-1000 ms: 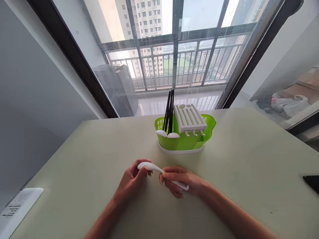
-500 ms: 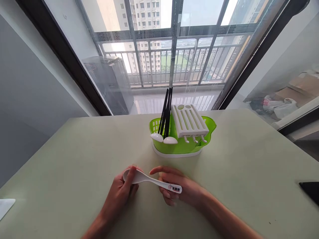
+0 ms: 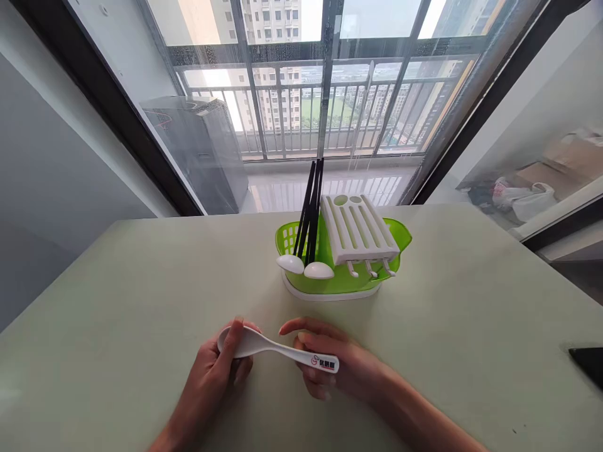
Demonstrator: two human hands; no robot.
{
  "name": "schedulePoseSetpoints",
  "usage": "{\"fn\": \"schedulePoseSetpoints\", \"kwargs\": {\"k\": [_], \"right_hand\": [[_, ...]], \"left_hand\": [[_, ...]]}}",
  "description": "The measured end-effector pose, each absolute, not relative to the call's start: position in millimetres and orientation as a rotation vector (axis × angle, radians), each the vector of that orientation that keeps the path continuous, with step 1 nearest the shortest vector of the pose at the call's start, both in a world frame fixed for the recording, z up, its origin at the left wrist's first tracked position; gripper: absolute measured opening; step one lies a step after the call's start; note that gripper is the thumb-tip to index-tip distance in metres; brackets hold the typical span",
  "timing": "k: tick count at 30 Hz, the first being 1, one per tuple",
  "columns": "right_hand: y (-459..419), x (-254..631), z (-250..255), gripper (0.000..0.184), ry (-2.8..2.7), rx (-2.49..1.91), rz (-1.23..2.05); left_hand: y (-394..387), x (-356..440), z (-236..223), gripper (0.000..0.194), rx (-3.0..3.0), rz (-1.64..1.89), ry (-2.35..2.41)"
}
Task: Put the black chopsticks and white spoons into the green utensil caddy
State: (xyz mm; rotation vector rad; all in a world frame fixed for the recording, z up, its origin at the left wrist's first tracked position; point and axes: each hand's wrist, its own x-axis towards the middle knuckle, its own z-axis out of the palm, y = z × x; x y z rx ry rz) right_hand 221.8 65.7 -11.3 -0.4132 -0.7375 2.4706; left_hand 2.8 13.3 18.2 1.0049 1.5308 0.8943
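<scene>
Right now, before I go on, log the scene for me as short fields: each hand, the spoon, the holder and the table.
left hand: left hand grips the bowl, thumb on top
right hand: right hand under the handle, index finger extended; firmness of grip unclear
spoon: white spoon, marked handle toward the camera
holder: green holder beyond the hands, with black chopsticks and white slotted rack
table: pale table; black object at the right, partly cut off
</scene>
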Motion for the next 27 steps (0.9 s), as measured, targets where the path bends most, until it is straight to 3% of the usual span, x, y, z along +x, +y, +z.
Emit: {"fn": "schedulePoseSetpoints", "kwargs": {"k": [27], "right_hand": [[64.4,222.4,-7.7,0.024,-0.691,-0.483,2.425]], "left_hand": [[12.4,-0.1,16.3,0.048,0.877,1.062,1.483]]}}
